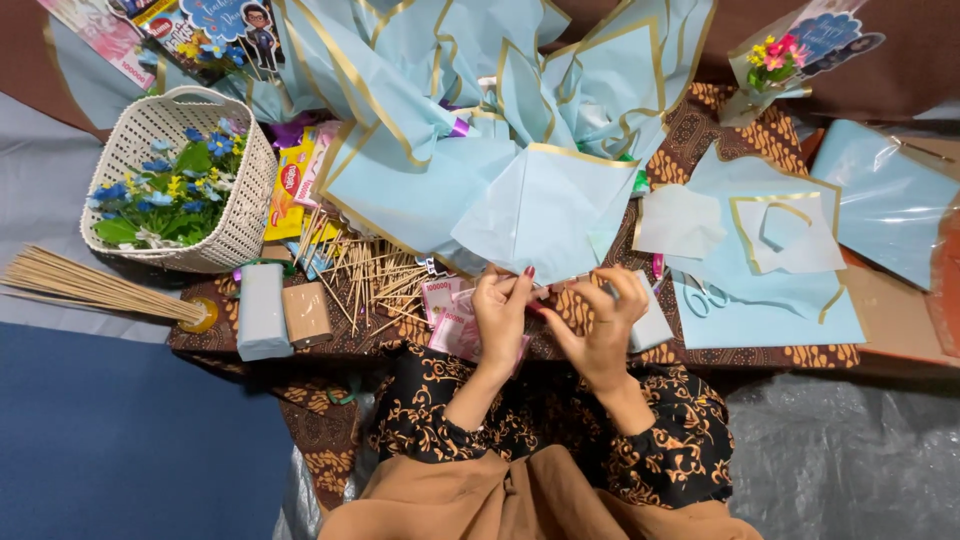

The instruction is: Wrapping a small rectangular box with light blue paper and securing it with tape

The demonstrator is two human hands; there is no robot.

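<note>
Between both hands, thin pink strip

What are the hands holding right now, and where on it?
Both hands pinch a pink banknote: left hand fingers at its upper left edge, right hand at its right end. The exact grip is too small to tell.

basket left | skewers centre | scissors right

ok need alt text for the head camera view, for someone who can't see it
Seen from above, a person's left hand and right hand pinch a small pink item together over a batik cloth. Around them lie pale blue wrapping paper, loose wooden skewers and a white basket of artificial flowers.
</note>
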